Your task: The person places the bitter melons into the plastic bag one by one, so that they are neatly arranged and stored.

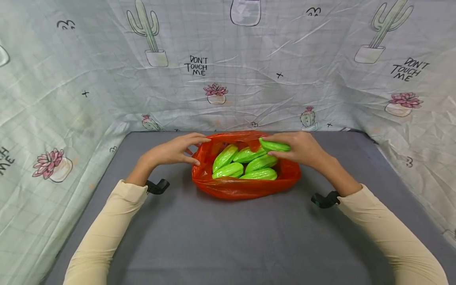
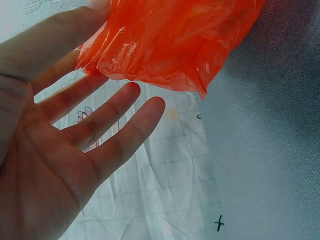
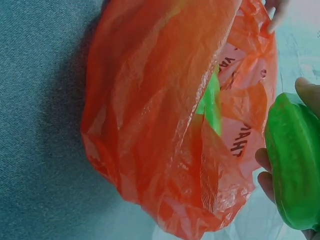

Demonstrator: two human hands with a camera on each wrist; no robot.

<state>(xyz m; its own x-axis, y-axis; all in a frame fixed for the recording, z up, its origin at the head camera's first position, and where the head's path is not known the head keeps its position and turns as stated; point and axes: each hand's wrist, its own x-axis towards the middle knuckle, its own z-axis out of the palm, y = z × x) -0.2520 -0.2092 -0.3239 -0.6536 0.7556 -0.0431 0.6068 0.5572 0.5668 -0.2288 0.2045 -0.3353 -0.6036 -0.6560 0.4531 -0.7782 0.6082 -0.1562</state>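
Observation:
A red plastic bag (image 1: pixel 246 188) lies with its mouth open, several glossy ridged green star fruits (image 1: pixel 228 170) inside. My right hand (image 1: pixel 303 147) grips another green star fruit (image 1: pixel 276 146) between thumb and fingers, above the bag's right side; in the right wrist view this star fruit (image 3: pixel 295 160) shows beside the bag mouth. At the bag's left rim, my left hand (image 1: pixel 172 149) touches the plastic with thumb and fingertips. The left wrist view shows that hand (image 2: pixel 55 145) with fingers spread and fairly straight, some tips hidden behind the bag (image 2: pixel 165 45).
A grey tabletop (image 1: pixel 235 237) extends in front of the bag and to both sides. Pale fabric (image 1: pixel 246 59) printed with cacti and writing hangs behind and at the sides. Dark cameras are strapped to both wrists.

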